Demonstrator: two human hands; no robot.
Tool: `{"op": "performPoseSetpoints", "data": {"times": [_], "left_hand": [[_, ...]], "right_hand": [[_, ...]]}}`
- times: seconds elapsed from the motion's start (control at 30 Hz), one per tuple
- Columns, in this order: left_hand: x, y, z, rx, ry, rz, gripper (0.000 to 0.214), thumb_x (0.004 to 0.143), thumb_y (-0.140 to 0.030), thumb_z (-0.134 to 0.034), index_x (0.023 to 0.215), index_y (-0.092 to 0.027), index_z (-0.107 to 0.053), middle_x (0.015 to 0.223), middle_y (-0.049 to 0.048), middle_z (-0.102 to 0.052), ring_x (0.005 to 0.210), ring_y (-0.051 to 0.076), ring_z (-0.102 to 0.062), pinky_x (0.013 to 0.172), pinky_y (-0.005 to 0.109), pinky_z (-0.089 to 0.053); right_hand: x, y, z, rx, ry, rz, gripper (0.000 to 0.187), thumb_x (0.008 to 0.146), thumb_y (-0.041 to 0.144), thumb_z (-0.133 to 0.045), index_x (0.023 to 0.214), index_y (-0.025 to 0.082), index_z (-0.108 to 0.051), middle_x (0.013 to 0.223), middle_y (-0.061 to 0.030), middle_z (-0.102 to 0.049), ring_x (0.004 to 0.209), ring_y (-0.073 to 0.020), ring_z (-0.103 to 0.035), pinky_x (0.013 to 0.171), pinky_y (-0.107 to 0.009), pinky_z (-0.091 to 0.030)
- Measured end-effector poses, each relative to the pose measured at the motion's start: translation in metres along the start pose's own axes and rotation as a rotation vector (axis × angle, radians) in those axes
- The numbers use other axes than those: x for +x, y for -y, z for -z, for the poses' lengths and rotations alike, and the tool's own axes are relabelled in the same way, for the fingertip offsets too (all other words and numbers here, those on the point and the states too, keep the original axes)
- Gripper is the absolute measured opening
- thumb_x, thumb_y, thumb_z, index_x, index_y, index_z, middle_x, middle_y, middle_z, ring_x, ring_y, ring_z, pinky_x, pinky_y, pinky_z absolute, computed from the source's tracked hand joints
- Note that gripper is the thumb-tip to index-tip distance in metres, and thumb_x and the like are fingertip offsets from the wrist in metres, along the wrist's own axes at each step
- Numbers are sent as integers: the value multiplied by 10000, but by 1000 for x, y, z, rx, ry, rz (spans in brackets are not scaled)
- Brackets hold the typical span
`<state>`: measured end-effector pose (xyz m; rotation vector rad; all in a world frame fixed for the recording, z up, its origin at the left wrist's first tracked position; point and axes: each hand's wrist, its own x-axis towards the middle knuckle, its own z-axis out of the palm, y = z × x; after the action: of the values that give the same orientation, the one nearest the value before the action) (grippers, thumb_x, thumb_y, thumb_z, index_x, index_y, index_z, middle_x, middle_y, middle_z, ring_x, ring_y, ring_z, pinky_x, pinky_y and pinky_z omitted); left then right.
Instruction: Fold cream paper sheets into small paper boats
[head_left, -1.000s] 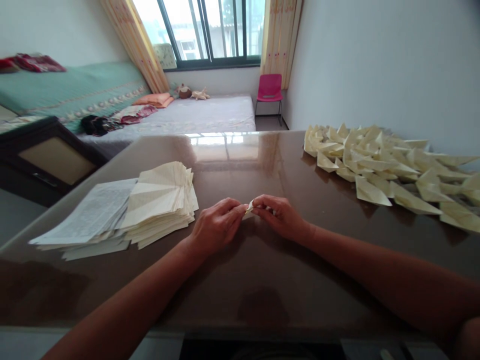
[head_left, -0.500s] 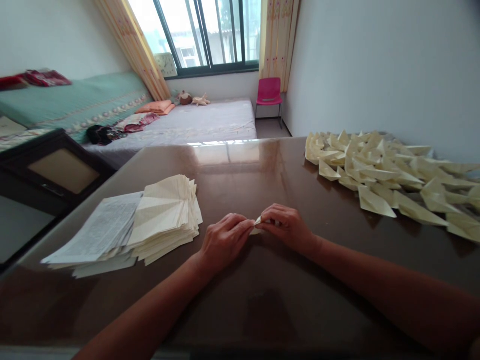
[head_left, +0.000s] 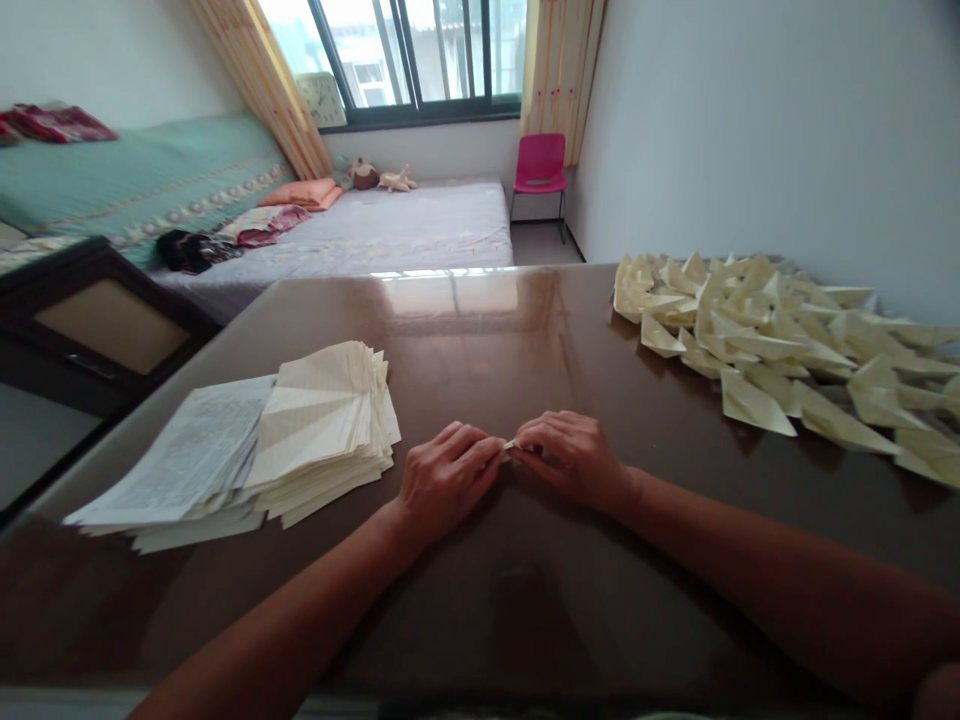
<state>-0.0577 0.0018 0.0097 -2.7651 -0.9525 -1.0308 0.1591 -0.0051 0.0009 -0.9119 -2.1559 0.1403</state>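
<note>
Between my fingertips is a small folded piece of cream paper [head_left: 510,445], mostly covered by my fingers. My left hand [head_left: 452,475] pinches its left side, knuckles up. On the opposite side my right hand [head_left: 570,455] grips it with thumb and fingers closed. Both hands rest low over the glossy brown table [head_left: 517,570]. Left of them lies a stack of cream paper sheets [head_left: 315,420] with fold creases, partly over some printed sheets [head_left: 187,445]. To the right, many folded cream paper boats [head_left: 780,330] are heaped together.
Beyond the table's far edge stands a bed [head_left: 442,225] with pillows and soft toys. A pink chair [head_left: 540,165] is by the window. At the left is a dark cabinet [head_left: 105,320]; a white wall [head_left: 765,130] runs along the right.
My fingers have come closer together, and less of the folded paper shows between them. The view has tilted down slightly; the stacks and boats lie as before.
</note>
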Motion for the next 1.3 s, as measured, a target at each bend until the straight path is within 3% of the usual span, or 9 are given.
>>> {"op": "performPoseSetpoints", "data": {"times": [0.1, 0.2, 0.47, 0.8, 1.1, 1.3], "left_hand": [[0, -1, 3, 26, 16, 9, 93, 894, -207, -560, 950, -204, -635, 831, 20, -656, 757, 126, -567, 690, 237, -462], [1, -2, 7, 58, 24, -7, 111, 903, -204, -548, 973, -209, -635, 851, 20, -657, 762, 126, -552, 692, 236, -456], [1, 3, 11, 142, -11, -134, 183, 898, -155, -555, 1048, -231, -626, 899, 8, -670, 793, 129, -559, 661, 229, -444], [3, -6, 20, 260, -8, -358, 190, 904, -163, -545, 1087, -162, -596, 866, 34, -669, 806, 154, -619, 679, 275, -486], [1, 21, 17, 313, 19, -219, 292, 885, -180, -592, 1169, -248, -604, 1067, 30, -690, 1018, 194, -599, 841, 307, -498], [3, 29, 16, 322, 50, -304, 248, 913, -172, -544, 1149, -212, -613, 1066, 39, -694, 1044, 204, -598, 813, 321, -468]], "right_hand": [[-1, 0, 4, -72, 65, 108, 153, 879, 237, -568, 1023, 194, -596, 995, -58, -718, 831, -170, -643, 735, -310, -435], [-1, -4, 7, -63, 95, 163, 176, 897, 227, -536, 1056, 196, -603, 1034, -65, -717, 850, -165, -649, 739, -306, -446], [3, -13, 6, 198, 54, 91, 150, 921, 260, -564, 1020, 212, -666, 911, -38, -728, 813, -134, -648, 741, -252, -495], [3, -3, 13, -42, 102, 224, 109, 918, 257, -551, 939, 211, -647, 859, -29, -701, 739, -131, -594, 664, -278, -411], [0, -23, 18, -164, 140, 270, 141, 918, 215, -500, 962, 249, -629, 898, -14, -694, 711, -106, -602, 648, -233, -416], [3, -33, 25, -186, 222, 317, 134, 924, 222, -493, 917, 216, -626, 920, -42, -699, 731, -124, -609, 669, -247, -425]]}}
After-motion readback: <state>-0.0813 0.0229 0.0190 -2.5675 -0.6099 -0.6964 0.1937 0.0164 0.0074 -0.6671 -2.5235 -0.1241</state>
